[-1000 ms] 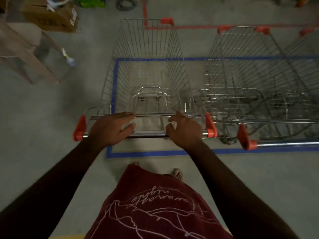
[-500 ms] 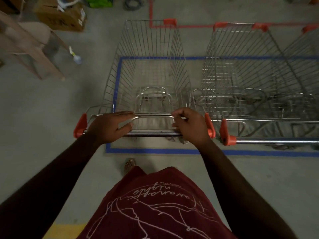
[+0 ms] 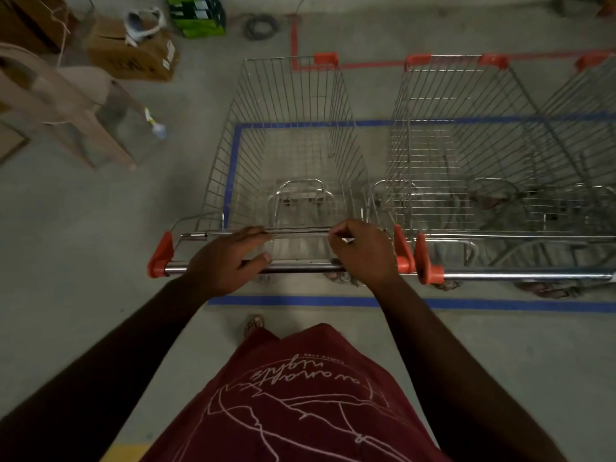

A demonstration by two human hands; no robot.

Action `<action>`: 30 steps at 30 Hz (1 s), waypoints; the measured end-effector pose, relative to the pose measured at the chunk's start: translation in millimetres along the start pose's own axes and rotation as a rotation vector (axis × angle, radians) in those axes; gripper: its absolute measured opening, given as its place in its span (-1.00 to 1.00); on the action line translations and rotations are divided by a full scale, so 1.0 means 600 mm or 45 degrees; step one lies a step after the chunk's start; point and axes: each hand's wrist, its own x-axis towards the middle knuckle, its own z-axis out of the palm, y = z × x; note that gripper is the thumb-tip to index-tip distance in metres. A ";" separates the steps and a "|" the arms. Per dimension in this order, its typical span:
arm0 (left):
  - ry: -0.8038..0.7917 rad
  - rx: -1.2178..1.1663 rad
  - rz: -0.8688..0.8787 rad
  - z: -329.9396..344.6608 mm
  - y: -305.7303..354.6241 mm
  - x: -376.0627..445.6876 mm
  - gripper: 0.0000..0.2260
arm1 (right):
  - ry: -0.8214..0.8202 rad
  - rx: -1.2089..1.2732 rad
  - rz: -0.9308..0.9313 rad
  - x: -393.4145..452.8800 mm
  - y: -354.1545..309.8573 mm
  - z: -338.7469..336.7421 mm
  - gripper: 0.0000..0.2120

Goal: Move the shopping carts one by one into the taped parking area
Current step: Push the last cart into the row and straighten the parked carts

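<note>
Both hands on cart [image 3: 290, 155] handle [image 3: 300, 266], left [image 3: 226, 258] flat, right [image 3: 363, 251] curled round it

third cart [image 3: 596, 135] cut off at right edge; chair [image 3: 56, 105] blurred — box [image 3: 133, 55] label unreadable

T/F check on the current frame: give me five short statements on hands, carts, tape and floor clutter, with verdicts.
1. Both hands are on the handle bar of the cart in front of the person. True: the left hand and the right hand both sit on it.
2. The tape outlining the parking area is yellow. False: the parking tape is blue.
3. Another cart stands right of the held one. True.
4. The held cart has items in its basket. False: its basket is empty.
5. A cardboard box sits on the floor to the right of the carts. False: it is at upper left.
</note>
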 end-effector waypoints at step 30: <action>-0.073 -0.428 0.260 0.102 0.306 0.095 -0.54 | 0.694 -0.275 -0.233 -0.126 0.133 -0.127 -0.71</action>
